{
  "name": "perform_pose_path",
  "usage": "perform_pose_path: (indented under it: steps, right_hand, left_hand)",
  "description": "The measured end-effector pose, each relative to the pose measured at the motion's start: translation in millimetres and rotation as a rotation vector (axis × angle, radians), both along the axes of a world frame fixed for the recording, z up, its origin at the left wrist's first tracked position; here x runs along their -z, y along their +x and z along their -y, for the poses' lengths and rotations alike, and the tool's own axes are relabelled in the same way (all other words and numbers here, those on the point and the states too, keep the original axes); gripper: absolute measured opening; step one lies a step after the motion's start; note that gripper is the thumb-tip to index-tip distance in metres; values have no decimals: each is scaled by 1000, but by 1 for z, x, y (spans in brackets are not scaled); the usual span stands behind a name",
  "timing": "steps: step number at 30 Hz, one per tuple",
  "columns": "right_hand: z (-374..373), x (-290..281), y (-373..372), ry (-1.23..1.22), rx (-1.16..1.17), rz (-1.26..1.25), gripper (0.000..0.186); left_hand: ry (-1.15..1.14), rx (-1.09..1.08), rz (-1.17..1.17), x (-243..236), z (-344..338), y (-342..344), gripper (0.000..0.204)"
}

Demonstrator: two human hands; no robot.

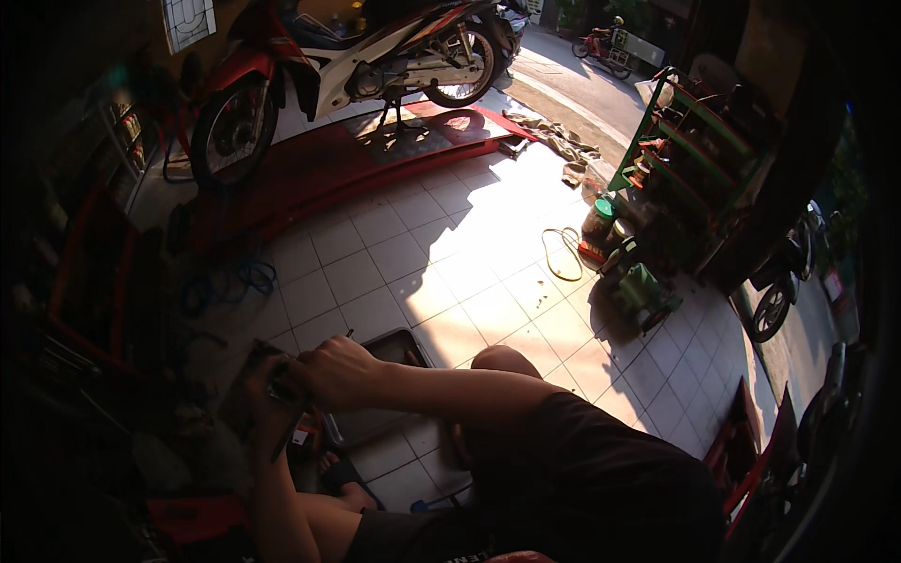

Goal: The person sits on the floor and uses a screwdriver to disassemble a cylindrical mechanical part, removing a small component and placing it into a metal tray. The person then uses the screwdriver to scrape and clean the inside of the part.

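Observation:
My left hand [266, 385] is closed around a dark part with a shiny metal edge [279, 383]; shadow hides most of its shape. My right hand [340, 373] is curled into a fist right against it, with the arm crossing in front of my body. A thin dark tip [350, 332] sticks up beside the right knuckles. What the right fingers grip is hidden. Just beyond and below the hands lies a shallow metal tray [419, 348] on the tiles, partly covered by my right forearm.
A red and white motorcycle [366, 80] stands on a red lift platform [310, 178] ahead. Blue hose [253, 274] coils at left. Right of the sunlit tiles are a green machine [640, 293], a green-lidded jar [601, 214] and a green rack [690, 141]. Below the hands, an orange box [307, 433].

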State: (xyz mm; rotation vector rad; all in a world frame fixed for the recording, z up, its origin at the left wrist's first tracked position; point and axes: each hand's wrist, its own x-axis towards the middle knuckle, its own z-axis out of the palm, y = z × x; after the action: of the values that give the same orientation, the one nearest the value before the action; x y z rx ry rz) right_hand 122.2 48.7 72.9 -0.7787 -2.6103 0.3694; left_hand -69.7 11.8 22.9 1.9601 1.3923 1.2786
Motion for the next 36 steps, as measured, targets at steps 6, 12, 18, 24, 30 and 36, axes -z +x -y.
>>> perform_pose_path:
  steps: [6, 12, 18, 24, 30, 36]
  right_hand:
    - [3, -18, 0, -111, 16, -27, 23]
    - [0, -25, -7, -158, 115, 26, 26]
    - [2, -21, -21, -6, 79, -252, 22]
    - [15, -33, -15, -22, 54, -288, 22]
    - [19, -4, -24, 106, -41, -284, 12]
    - [18, 1, -18, 37, -87, -159, 33]
  left_hand:
    - [-56, -38, 25, -3, 1, 1, 44]
    - [98, -137, 109, 2, -9, 11, 23]
    - [-207, -51, 422, 6, 2, -15, 37]
    - [78, -183, 89, -36, 14, 11, 38]
    - [298, -247, 4, -28, 21, 4, 39]
    - [284, -202, -5, -22, 24, -2, 38]
